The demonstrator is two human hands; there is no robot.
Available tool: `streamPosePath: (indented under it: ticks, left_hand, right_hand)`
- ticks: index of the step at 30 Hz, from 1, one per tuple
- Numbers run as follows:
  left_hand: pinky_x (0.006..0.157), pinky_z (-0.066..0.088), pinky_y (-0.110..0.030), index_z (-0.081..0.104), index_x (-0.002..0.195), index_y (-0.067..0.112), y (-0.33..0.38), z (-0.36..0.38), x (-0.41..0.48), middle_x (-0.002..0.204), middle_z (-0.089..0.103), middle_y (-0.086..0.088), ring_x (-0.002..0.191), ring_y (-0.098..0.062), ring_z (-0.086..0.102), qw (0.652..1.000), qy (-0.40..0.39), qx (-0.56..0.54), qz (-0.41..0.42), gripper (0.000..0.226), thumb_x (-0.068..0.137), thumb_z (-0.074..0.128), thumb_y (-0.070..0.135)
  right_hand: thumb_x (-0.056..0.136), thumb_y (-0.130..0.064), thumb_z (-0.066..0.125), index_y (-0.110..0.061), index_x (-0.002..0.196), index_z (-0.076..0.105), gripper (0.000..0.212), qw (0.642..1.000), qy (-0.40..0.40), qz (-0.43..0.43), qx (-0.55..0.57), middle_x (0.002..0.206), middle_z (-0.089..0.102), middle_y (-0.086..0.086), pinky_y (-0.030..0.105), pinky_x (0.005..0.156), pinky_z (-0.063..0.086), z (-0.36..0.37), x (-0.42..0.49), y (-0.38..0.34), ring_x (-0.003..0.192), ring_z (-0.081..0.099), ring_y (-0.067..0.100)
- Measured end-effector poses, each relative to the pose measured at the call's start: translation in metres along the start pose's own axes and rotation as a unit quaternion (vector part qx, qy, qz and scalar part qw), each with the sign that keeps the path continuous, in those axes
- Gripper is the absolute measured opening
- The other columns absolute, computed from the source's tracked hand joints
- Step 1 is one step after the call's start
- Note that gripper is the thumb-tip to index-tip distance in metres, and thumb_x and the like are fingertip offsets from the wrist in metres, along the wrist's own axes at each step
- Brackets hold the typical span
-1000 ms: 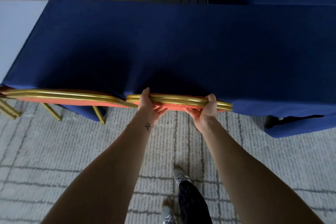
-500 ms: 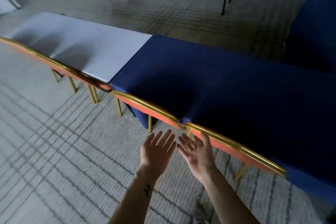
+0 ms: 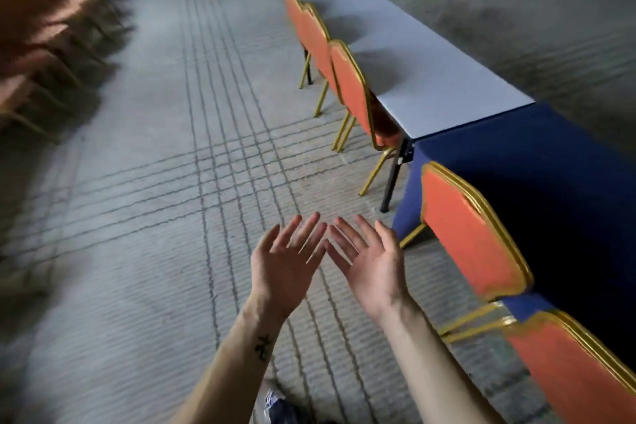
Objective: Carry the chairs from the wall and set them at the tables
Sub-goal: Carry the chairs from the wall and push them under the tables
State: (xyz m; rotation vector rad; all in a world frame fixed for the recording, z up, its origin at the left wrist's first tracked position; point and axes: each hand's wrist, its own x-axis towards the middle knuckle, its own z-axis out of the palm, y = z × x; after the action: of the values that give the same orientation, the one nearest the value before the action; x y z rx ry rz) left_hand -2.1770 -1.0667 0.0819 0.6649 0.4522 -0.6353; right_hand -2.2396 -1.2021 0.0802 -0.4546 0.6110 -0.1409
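A person stands in a carpeted hall, with both bare arms stretched forward at the lower centre of the frame. The left hand [image 3: 285, 262] and right hand [image 3: 370, 260] hover side by side, palms tilted up, fingers straight and spread. Neither grip has hold of anything.

Orange chairs with gold frames line the right side. Two near chairs [image 3: 471, 234] stand at the blue-clothed desk [image 3: 550, 155] in the lower right. Three far chairs [image 3: 347, 86] stand at the white desk [image 3: 430, 79] in the upper middle. At the upper left, badly blurred, what look like stacked chairs [image 3: 44, 55] sit near the wall, well apart from the hands.

The risks, as I judge them:
- The blur hints at haste, so the right arm could clip the chair back just beside it.
- A foot could catch the gold legs jutting onto the carpet [image 3: 155, 217].
- Pulling one chair off the stack might drag a second along or tip the pile.
- A carried chair could knock the set row out of line.

No brand, label or legible writing shows. A small dark tattoo [image 3: 263, 348] on the left forearm is too small to read.
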Motion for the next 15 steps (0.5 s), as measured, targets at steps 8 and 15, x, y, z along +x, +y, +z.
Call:
streamPosePath:
  ticks: [8, 15]
  left_hand:
    - [0.118, 0.035, -0.050, 0.049, 0.146, 0.008, 0.187, -0.076, -0.031, 0.133, 0.067, -0.022, 0.129, -0.036, 0.061, 0.991, 0.013, -0.072, 0.110, 0.048, 0.106, 0.037, 0.032]
    - [0.119, 0.034, -0.051, 0.049, 0.146, 0.009, 0.300, -0.158, -0.050, 0.137, 0.065, -0.021, 0.132, -0.037, 0.059, 0.965, 0.054, -0.160, 0.199, 0.049, 0.106, 0.036, 0.034]
  right_hand:
    - [0.104, -0.041, 0.042, -0.010, 0.143, 0.051, 0.051, 0.986, -0.111, 0.070, -0.098, 0.135, 0.064, 0.023, 0.055, 0.115, 0.040, 0.164, 0.047, 0.130, 0.130, 0.059, 0.037]
    - [0.103, -0.042, 0.044, -0.009, 0.144, 0.049, 0.053, 0.959, -0.175, 0.157, -0.161, 0.136, 0.063, 0.023, 0.053, 0.110, 0.044, 0.269, 0.076, 0.240, 0.128, 0.061, 0.038]
